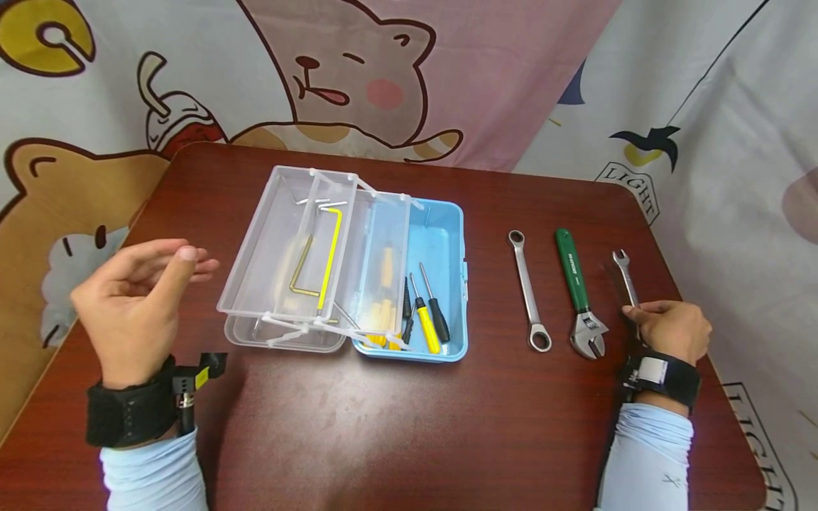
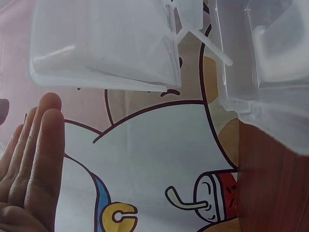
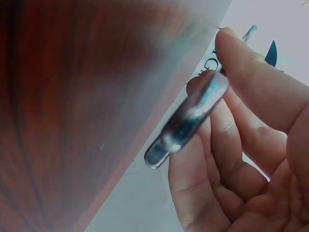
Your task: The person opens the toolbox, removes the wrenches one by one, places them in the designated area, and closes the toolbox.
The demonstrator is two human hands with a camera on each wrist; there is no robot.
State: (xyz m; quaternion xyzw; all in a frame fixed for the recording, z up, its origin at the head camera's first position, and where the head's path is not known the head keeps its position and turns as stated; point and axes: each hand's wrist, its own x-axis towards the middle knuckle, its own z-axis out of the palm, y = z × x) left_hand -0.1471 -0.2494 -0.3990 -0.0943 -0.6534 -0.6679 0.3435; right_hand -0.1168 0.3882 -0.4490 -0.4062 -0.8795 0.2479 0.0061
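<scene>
My right hand point(image 1: 676, 330) pinches a chrome open-end wrench point(image 1: 626, 275) between thumb and fingers at the table's right side. Its open jaw points away from me, and the hand covers the lower part; in the right wrist view the wrench's shiny near end point(image 3: 193, 116) juts out past the fingers. To the left of that hand lies an adjustable wrench point(image 1: 580, 294) with a green handle, then a ratchet wrench point(image 1: 529, 291) with ring ends. My left hand point(image 1: 137, 298) hovers left of the toolbox, fingers extended and holding nothing.
A blue toolbox point(image 1: 455, 284) stands open mid-table, its clear trays point(image 1: 255, 262) folded out leftward on white hinge arms. Hex keys point(image 1: 329, 255) lie in the trays, one yellow. Several screwdrivers point(image 1: 427, 326) are inside the box. A cartoon-print curtain point(image 1: 498, 85) hangs behind the table.
</scene>
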